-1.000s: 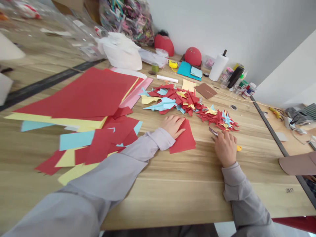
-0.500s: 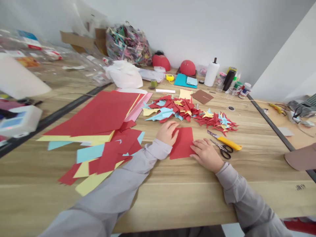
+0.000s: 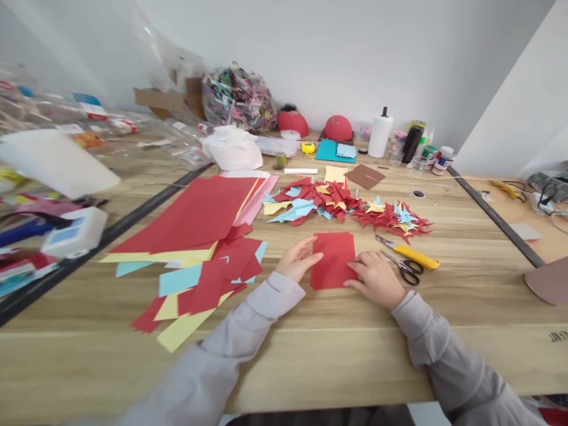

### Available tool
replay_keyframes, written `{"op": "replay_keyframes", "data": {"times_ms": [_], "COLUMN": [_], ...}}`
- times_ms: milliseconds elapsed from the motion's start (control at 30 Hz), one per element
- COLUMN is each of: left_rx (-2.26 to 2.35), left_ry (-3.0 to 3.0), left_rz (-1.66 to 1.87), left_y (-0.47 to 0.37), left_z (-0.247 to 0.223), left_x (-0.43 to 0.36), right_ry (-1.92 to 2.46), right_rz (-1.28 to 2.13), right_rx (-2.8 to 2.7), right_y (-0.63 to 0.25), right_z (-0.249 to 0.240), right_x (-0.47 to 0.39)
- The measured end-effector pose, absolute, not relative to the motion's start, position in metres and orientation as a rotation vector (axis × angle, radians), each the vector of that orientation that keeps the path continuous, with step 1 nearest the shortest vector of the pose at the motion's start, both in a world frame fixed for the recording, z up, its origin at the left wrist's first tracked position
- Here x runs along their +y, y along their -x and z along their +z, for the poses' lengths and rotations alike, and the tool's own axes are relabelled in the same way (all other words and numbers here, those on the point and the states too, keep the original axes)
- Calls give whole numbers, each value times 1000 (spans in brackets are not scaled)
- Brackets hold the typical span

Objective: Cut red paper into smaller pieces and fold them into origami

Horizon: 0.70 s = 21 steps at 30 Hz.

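Observation:
Rectangular red paper (image 3: pixel 333 261) lies flat on the table in front of me, and its slightly offset edges suggest more than one sheet. At its left edge is my left hand (image 3: pixel 296 260), thumb stretched onto the paper and fingers apart from the thumb. My right hand (image 3: pixel 377 278) has its fingers curled at the right edge, with thumb and fingertips on the paper. Just right of that hand are black-handled scissors (image 3: pixel 409 271) and a yellow utility knife (image 3: pixel 417 255). Beyond the paper lies a pile of folded red, blue and yellow paper pieces (image 3: pixel 331 200).
Large red sheets (image 3: pixel 190 213) and cut paper strips (image 3: pixel 208 278) spread to my left. At the back stand a bag of scraps (image 3: pixel 239 97), a yellow tape measure (image 3: pixel 307 148), a white bottle (image 3: pixel 380 135) and small jars (image 3: pixel 442 161). A white device (image 3: pixel 75 232) sits far left.
My left hand has shifted from the paper's upper left corner down along its left edge. A second, offset edge now shows at the paper's side. The whole view has shifted slightly.

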<state>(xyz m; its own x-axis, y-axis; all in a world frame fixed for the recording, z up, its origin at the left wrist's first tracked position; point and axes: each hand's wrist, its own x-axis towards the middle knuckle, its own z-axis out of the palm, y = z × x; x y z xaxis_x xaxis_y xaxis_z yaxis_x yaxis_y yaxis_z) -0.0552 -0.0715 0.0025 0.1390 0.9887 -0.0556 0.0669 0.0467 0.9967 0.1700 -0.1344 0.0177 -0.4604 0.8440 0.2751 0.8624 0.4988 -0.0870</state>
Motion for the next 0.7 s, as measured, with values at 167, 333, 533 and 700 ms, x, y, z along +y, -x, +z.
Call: {"op": "replay_keyframes", "data": {"times_ms": [167,333,533,700], "left_rx": [1115,1158,1179,1226], "left_ry": [-964,-951,-1141,-2032], "left_rz": [1055,1096,1076,1044], "left_y": [58,60,50,44], "left_z": [14,-1,-12,-11], "left_x": [-70,-58,-62,-81], "right_ry": [1454,1433,1390,1400], "right_rz": [-65,-3,171,353], "right_rx": [-2419,-2271,-2081,-1882], "right_y": [-171,-175,-178,-180], "right_z": [11,2,0,0], "right_x": [-132,-128,-124,-121]}}
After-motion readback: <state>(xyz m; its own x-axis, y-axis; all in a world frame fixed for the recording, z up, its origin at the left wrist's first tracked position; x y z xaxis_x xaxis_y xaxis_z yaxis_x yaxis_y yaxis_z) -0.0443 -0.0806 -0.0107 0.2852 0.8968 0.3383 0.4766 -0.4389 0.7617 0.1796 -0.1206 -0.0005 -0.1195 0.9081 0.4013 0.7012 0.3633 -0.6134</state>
